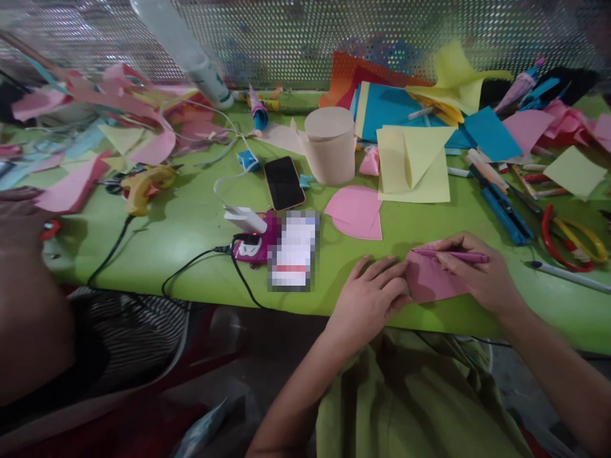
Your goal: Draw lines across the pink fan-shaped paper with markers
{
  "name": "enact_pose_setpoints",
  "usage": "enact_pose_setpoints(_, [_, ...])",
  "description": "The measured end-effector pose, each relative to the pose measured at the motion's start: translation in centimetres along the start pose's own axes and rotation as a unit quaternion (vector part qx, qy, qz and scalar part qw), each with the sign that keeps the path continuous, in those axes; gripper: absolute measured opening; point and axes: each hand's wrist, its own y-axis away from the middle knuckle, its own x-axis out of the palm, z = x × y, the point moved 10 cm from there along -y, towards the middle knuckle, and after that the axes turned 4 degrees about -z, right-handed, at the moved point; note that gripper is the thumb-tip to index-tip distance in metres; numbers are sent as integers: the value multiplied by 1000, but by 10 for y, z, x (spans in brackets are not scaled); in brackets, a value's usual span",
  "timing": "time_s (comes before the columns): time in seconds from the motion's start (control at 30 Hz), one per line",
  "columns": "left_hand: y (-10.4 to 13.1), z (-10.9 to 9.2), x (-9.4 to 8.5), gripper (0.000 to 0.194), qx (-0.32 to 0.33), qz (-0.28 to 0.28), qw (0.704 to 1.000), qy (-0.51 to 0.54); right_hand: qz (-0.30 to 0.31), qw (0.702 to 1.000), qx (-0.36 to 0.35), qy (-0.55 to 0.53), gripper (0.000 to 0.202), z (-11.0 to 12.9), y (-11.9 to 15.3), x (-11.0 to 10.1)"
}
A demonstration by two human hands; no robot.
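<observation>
My right hand [480, 270] grips a pink pen [461, 256], whose tip is over the upper left part of a pink paper piece [432, 280]. At the paper's left edge, my left hand [375, 289] rests on the green table with its fingers stretched out. Those fingertips touch or lie beside the paper; I cannot tell which. Further back lie cut pink paper petals [356, 213], with folded yellow paper [422, 165] behind them. To the right of my right hand are a white pen [573, 277] with a dark cap and red-and-yellow-handled scissors [556, 238].
A co-worker's arm [28, 267] reaches in at far left. Nearby are a yellow glue gun [140, 187], a magenta power strip [260, 245] with cables, a dark phone [285, 183], a lit phone [293, 251], a paper-covered cup [330, 149] and a blue cutter [503, 203].
</observation>
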Motion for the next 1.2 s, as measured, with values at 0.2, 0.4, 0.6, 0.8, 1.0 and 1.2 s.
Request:
enact_pose_setpoints(0.2, [-3, 2, -1, 22, -12, -2, 1000, 6, 10, 1000, -13, 0, 6, 2, 2, 2])
enact_pose_setpoints(0.4, [-3, 4, 0, 23, -18, 0, 1000, 8, 13, 999, -36, 15, 9, 15, 4, 2])
enact_pose_setpoints(0.6, [-4, 4, -1, 21, -23, 2, 1000, 8, 45, 998, -37, 27, 10, 22, 14, 4])
enact_pose_setpoints(0.8, [-4, 3, -2, 20, -22, -8, 1000, 5, 77, 997, 0, 27, 11, 9, 30, 4])
enact_pose_setpoints(1.0, [-4, 4, -1, 22, -18, -9, 1000, 4, 103, 994, 21, -15, 13, 3, 38, 8])
enact_pose_setpoints(1.2, [-3, 4, -2, 20, -15, -14, 1000, 1, 99, 993, 42, -47, 10, -2, 38, 7])
